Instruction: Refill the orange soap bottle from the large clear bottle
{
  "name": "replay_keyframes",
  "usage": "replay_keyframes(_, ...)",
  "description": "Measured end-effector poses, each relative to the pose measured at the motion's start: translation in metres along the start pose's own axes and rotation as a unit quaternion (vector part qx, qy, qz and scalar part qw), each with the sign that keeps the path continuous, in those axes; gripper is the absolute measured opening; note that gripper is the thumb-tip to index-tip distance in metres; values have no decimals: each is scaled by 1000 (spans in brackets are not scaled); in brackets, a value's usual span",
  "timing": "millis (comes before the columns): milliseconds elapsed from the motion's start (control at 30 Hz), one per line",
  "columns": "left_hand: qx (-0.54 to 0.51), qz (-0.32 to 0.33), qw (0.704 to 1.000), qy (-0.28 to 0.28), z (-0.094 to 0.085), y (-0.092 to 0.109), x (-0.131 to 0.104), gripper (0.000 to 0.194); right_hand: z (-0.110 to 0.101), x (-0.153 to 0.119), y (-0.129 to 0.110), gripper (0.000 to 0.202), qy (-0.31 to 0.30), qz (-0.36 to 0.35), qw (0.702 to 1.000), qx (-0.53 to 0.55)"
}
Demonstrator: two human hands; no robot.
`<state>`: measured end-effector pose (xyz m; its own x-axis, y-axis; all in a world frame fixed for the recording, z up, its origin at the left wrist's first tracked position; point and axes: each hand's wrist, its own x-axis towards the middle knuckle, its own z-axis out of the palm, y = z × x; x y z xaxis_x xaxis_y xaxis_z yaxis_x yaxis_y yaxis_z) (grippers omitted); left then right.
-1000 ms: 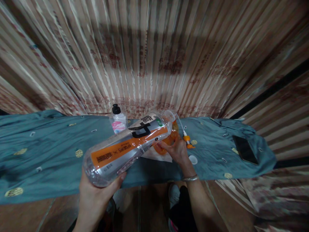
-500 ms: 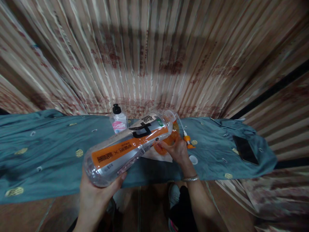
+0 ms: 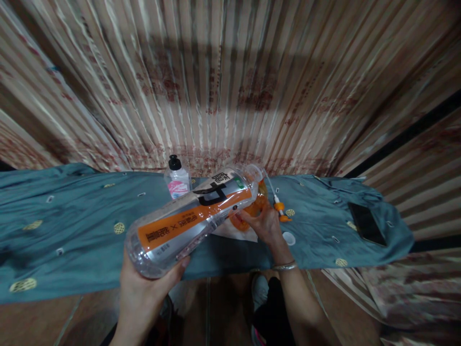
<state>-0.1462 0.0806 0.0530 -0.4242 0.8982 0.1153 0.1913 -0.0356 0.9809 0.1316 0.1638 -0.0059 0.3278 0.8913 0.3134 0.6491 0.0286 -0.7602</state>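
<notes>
The left hand (image 3: 146, 290) cups the base of one large clear plastic bottle with an orange-and-silver label (image 3: 194, 222), tilted above the teal cloth-covered worktop (image 3: 90, 206); the right hand (image 3: 265, 227) wraps one translucent orange bottle (image 3: 256, 205), midway along it, by the big mouth. A gentle, steady tilt with openings aligned would likely serve best. Toward the far edge: one small black-capped clear bottle (image 3: 177, 186), one orange-and-white pump (image 3: 279, 206); near the right end, one flat black phone (image 3: 366, 224); toward the near edge, one round white disc (image 3: 288, 238).
</notes>
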Motion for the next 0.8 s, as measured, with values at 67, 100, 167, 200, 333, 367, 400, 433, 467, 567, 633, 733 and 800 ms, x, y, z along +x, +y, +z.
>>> replay_keyframes(67,4,4,1000,-15,-1,0,1,80,0,0,0,51,-5,9,1000,-4)
replay_keyframes(100,-2,4,1000,1,-1,0,1,81,-1,0,-1,50,-10,10,1000,-5)
replay_keyframes(167,-9,-2,1000,13,0,0,0,82,-1,0,-2,48,-15,8,1000,-3)
replay_keyframes(200,-9,-5,1000,12,0,1,-1,81,-2,0,-2,47,-15,6,1000,-1)
replay_keyframes(333,-8,-6,1000,-10,0,1,-1,77,-2,0,-4,44,-14,10,1000,-9)
replay_keyframes(367,-10,-6,1000,-11,-2,0,0,78,-2,0,-4,43,-14,11,1000,-12)
replay_keyframes(400,-12,-7,1000,-11,-3,-1,2,79,-1,0,-4,43,-12,11,1000,-13)
replay_keyframes(433,-11,-7,1000,-12,-5,-3,4,79,-1,0,-4,43,-10,9,1000,-13)
replay_keyframes(467,-8,-9,1000,-16,-7,-5,5,79,-1,0,-4,43,-8,7,1000,-10)
replay_keyframes(567,-3,-9,1000,-26,-8,-8,6,76,-1,-1,-3,44,-5,3,1000,0)
replay_keyframes(633,-7,-7,1000,-18,-5,-6,3,73,-1,-1,-3,45,-5,7,1000,3)
replay_keyframes(733,-12,-4,1000,10,1,-1,-2,73,-1,0,-3,44,-11,13,1000,-3)
replay_keyframes(800,-6,0,1000,8,1,-1,-2,76,-1,1,-3,46,-11,16,1000,-7)
